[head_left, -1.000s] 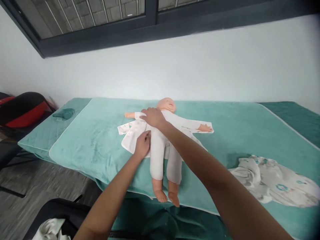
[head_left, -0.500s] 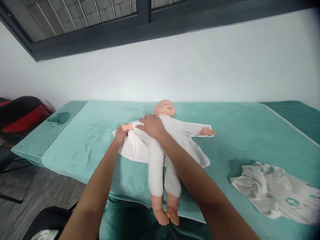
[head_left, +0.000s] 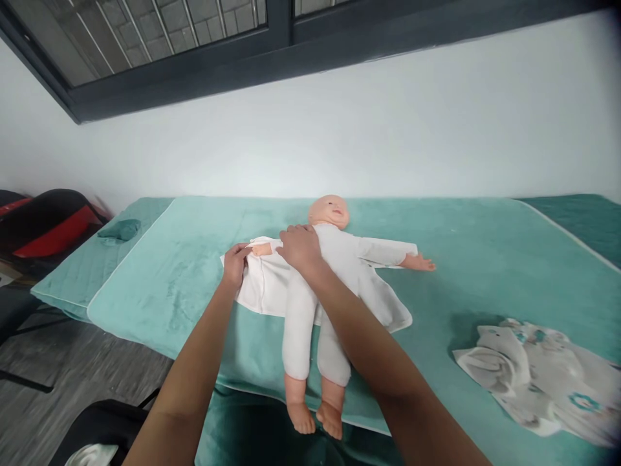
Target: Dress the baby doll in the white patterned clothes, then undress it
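A baby doll (head_left: 339,255) with a white cloth body lies on its back, an open white garment (head_left: 264,291) spread under it. My left hand (head_left: 236,265) pinches the garment's left edge, beside the doll's small hand (head_left: 262,249). Curled over the doll's shoulder and upper arm on the left side is my right hand (head_left: 299,248), which partly hides them. On the right side, the doll's other arm (head_left: 420,261) stretches outward along the garment's sleeve, its hand sticking out past the end. The doll's bare feet (head_left: 301,417) point toward me.
A teal padded mat (head_left: 160,291) covers the table. Crumpled printed baby clothes (head_left: 533,375) lie at the right front. Behind is a white wall (head_left: 412,129) below a dark window frame (head_left: 218,61). Chairs (head_left: 53,233) stand at the left.
The doll's left-side hand has shifted right, away from my left fingers, which now pinch the cloth edge. The doll has turned slightly, its feet swinging left, and its right-side hand reaches farther out.
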The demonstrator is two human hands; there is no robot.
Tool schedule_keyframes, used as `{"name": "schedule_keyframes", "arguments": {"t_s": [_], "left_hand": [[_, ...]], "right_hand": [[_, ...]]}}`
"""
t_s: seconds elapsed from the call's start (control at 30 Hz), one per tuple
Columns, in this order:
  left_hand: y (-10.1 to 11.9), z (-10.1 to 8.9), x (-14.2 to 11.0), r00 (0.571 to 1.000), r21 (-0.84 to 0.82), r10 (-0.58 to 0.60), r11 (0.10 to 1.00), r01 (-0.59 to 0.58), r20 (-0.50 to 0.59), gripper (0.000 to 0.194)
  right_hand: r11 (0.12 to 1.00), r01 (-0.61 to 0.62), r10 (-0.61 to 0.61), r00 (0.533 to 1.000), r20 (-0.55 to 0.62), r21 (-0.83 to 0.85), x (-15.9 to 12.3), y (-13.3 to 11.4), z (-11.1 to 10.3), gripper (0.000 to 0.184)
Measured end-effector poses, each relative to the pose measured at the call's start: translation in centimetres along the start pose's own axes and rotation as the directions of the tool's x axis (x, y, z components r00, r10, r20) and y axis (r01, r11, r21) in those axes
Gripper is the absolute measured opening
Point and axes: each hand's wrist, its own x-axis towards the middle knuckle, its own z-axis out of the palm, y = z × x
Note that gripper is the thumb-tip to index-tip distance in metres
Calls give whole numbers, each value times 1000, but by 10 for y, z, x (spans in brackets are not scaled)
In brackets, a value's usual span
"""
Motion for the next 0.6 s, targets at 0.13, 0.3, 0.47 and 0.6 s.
{"name": "schedule_keyframes", "arguments": {"t_s": [0.13,0.3,0.47,0.6], "left_hand": [[-5,10,-10,988,187,125,977,-106,-93,16],[-15,25,-24,820,704,506,478,-526,269,22],[-14,26,-23,746,747,576,321,-582,333,29],[-12,19,-17,808,799,590,483,-358,6,35]], "right_hand": [[1000,-20,20,1000,-5,-9,1,-5,4,24],[998,47,-47,999,17,-34,7,-17,12,25],[985,124,-120,992,-39,119,3,-18,7,24],[875,89,120,912,-392,476,-24,10,-5,27]]}}
